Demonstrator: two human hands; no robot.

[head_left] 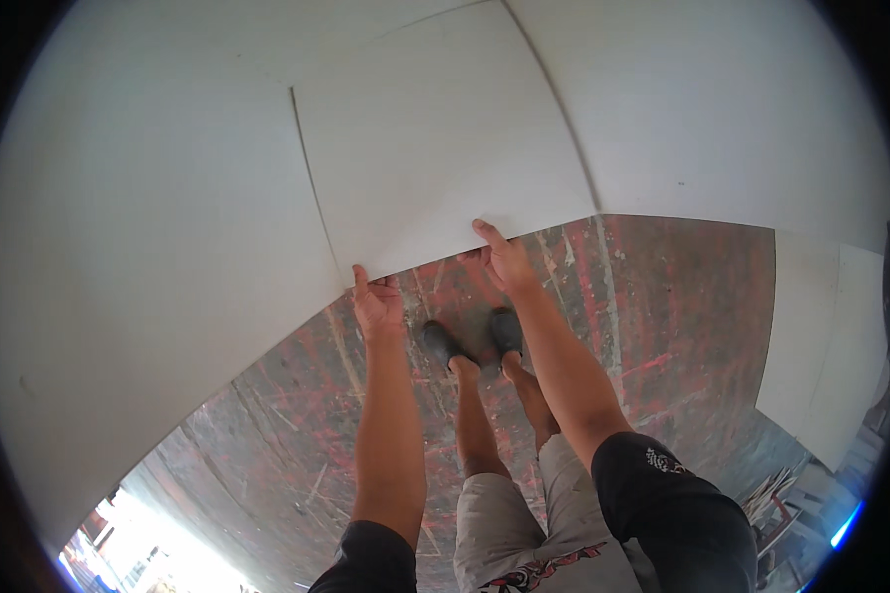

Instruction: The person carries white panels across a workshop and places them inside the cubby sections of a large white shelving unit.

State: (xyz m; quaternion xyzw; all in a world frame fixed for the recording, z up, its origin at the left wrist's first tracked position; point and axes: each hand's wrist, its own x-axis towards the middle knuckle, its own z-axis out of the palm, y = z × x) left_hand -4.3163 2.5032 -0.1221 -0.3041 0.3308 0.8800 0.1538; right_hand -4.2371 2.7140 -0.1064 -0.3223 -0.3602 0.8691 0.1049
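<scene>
A smaller white flat panel [435,138] lies on top of a large white sheet [158,217], its near edge in front of me. At that panel's near left corner, my left hand [377,301] grips the edge, thumb up against it and fingers curled beneath. Farther right along the same edge is my right hand [502,259], thumb lying on the top face and fingers tucked under. The fingers' undersides are partly hidden by the panel. Dark gap lines show along the panel's left and right sides.
The large white surface continues on the right [722,109]. Below is a worn floor [672,296] streaked with red paint, where my dark clogs [445,343] stand. Another white sheet [811,336] is at the right. Stacked boards [771,494] sit at lower right; bright light enters lower left.
</scene>
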